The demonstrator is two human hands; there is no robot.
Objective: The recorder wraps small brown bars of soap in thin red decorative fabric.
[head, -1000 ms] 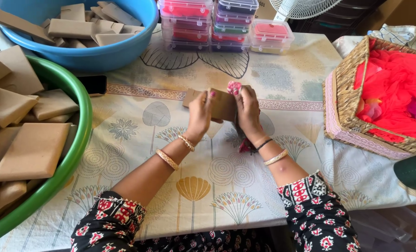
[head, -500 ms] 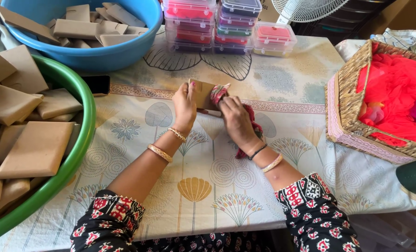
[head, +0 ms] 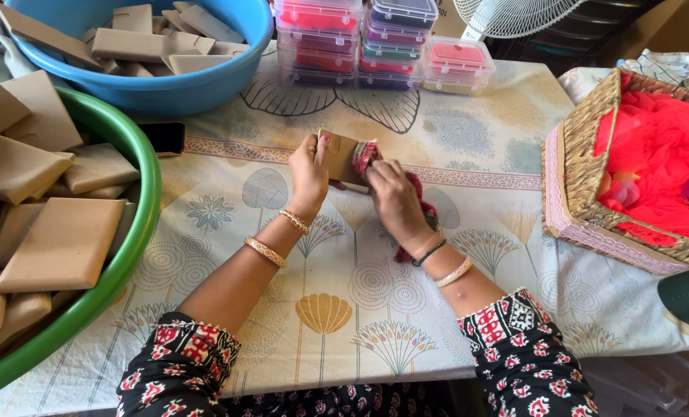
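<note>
Printed tablecloth (head: 337, 309) underneath, and above it the left hand (head: 310, 174) pinches a brown cardboard pouch (head: 341, 154) upright while the right hand (head: 395, 197) grips red netting (head: 364, 154) at its mouth.

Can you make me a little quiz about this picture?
1. True or false: the left hand holds a small brown cardboard box.
2. What is the right hand pushing at the box? A) red netting B) a spoon C) a pencil
3. Fill in: the wicker basket on the right holds bright ____ netting.

Key: 1 true; 2 A, the red netting; 3 red.
</note>
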